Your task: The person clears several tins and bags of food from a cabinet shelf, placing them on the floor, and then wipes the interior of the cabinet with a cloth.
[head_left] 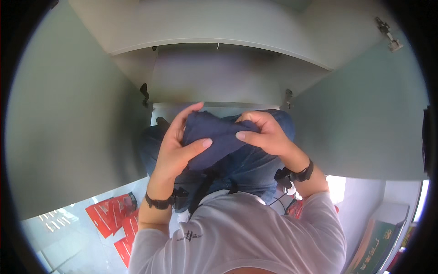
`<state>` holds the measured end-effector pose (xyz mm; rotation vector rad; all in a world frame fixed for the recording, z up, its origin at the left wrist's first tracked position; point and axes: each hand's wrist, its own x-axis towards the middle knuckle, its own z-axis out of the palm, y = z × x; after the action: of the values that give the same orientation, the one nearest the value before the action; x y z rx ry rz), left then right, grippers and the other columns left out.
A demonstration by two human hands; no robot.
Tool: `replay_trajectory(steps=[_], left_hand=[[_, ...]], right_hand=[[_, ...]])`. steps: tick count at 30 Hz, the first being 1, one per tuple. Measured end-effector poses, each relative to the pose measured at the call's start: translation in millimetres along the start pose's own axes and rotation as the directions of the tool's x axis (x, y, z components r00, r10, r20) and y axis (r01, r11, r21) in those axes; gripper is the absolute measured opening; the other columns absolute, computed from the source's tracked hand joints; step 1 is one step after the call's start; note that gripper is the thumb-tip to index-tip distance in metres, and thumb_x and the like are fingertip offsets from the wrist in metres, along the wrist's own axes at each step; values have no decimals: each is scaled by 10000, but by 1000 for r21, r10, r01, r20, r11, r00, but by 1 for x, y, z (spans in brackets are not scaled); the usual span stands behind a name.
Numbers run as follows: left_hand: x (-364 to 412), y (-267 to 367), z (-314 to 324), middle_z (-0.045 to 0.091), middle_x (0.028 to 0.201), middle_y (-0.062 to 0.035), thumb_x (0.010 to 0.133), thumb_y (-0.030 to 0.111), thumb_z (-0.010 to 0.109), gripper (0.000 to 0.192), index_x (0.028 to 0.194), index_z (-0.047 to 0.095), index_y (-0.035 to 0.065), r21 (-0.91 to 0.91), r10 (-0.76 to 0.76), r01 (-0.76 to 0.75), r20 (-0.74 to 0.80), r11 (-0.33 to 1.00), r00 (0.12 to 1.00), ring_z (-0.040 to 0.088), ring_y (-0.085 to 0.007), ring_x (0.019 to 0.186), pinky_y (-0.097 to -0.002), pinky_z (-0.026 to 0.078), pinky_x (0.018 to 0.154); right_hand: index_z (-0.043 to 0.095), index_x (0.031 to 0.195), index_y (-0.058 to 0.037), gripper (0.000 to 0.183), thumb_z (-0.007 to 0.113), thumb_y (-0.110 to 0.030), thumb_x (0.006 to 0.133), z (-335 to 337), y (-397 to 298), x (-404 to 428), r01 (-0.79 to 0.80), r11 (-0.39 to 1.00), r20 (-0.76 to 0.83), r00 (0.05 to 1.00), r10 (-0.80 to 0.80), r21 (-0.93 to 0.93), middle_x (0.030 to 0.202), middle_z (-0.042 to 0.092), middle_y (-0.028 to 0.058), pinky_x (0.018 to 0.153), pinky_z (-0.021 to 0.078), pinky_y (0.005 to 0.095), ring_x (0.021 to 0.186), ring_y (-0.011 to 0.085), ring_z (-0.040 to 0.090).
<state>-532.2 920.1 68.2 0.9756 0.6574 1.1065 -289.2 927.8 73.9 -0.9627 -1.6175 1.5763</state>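
A folded dark blue cloth (215, 138) is held between both hands above my lap. My left hand (179, 144) grips its left side, thumb on top and fingers behind. Thumb and bent fingers of my right hand (261, 133) pinch the cloth's upper right edge. Part of the cloth's underside is hidden. Beneath it are my legs in blue jeans (253, 164). Just beyond the hands is the open cabinet with its shelf board (219, 30).
Open cabinet doors stand on the left (68, 113) and right (356, 116), with metal hinges (388, 34). Red printed packages (109, 214) lie on the tiled floor at lower left. A green printed box (373, 245) is at lower right.
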Motion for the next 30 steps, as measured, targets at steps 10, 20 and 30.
replay_trajectory(steps=[10, 20, 30], left_hand=[[57, 5, 27, 496, 1329, -117, 724, -94, 757, 906, 1484, 277, 22, 176, -20, -13, 186, 984, 982, 524, -189, 1202, -307, 445, 989], [50, -3, 7, 495, 1336, -136, 752, -128, 682, 905, 1513, 221, 38, -208, -83, 98, 78, 973, 994, 538, -201, 1193, -309, 456, 984], [52, -15, -47, 558, 1242, -135, 824, -4, 656, 722, 1465, 324, 6, -96, -157, 152, -40, 984, 987, 580, -187, 1113, -298, 465, 965]], right_hand=[[373, 1385, -52, 610, 652, 21, 848, -25, 46, 14, 68, 893, -259, 964, 55, 445, 1221, 546, 108, 965, 448, 302, 1131, 167, 532], [390, 1402, 10, 571, 610, -205, 921, -10, 56, 29, -190, 485, 118, 977, 176, 854, 1275, 573, 128, 1009, 455, 344, 1163, 214, 572], [457, 1319, 108, 544, 599, -199, 892, -3, 56, 43, -218, 501, 186, 976, 115, 837, 1249, 601, 201, 1017, 462, 386, 1141, 269, 607]])
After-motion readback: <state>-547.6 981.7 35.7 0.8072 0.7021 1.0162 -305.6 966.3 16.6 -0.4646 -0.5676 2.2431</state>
